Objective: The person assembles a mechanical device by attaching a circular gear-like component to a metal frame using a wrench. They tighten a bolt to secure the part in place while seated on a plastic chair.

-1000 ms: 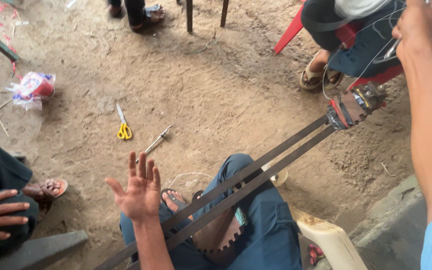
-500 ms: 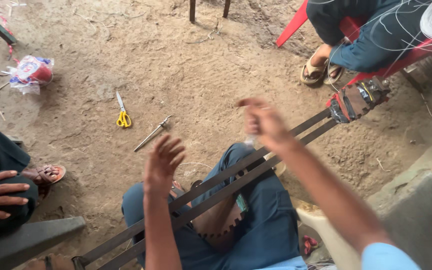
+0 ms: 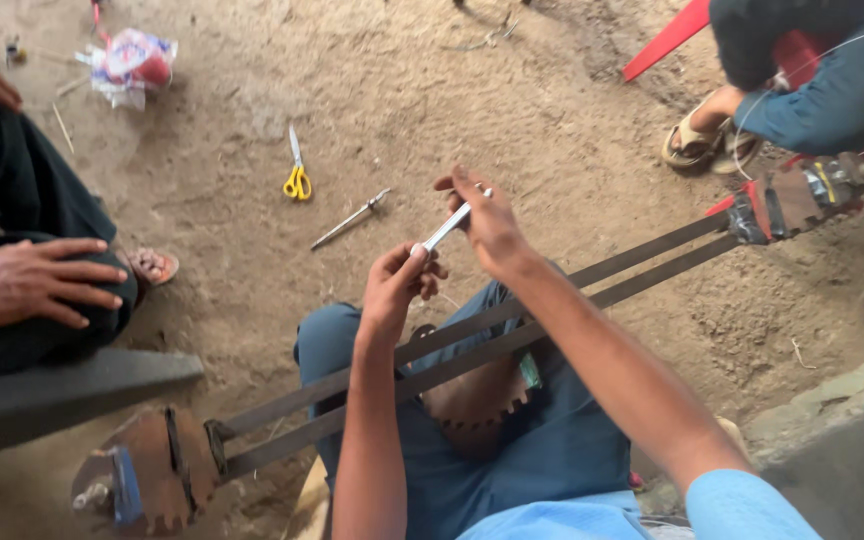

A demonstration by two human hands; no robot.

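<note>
Both my hands hold a small thin silvery tool (image 3: pixel 447 228) in front of me. My left hand (image 3: pixel 397 285) pinches its lower end, and my right hand (image 3: pixel 487 222) grips its upper end. Below my hands a long frame of two dark metal bars (image 3: pixel 632 268) lies across my lap over my blue trousers (image 3: pixel 352 340). One end of the frame carries a rusty toothed wheel (image 3: pixel 147 475) at the lower left. The other end (image 3: pixel 792 200) is wrapped in red and dark tape at the right.
Yellow-handled scissors (image 3: pixel 297 175) and a metal rod (image 3: pixel 350 219) lie on the dirt floor. A crumpled wrapper (image 3: pixel 132 65) sits at the top left. Another person's hand (image 3: pixel 32 280) rests on a knee at left. A seated person's sandalled foot (image 3: pixel 702 135) is at the upper right.
My hands were apart and raised; they have come together on the thin silvery tool. The view has tilted down slightly.
</note>
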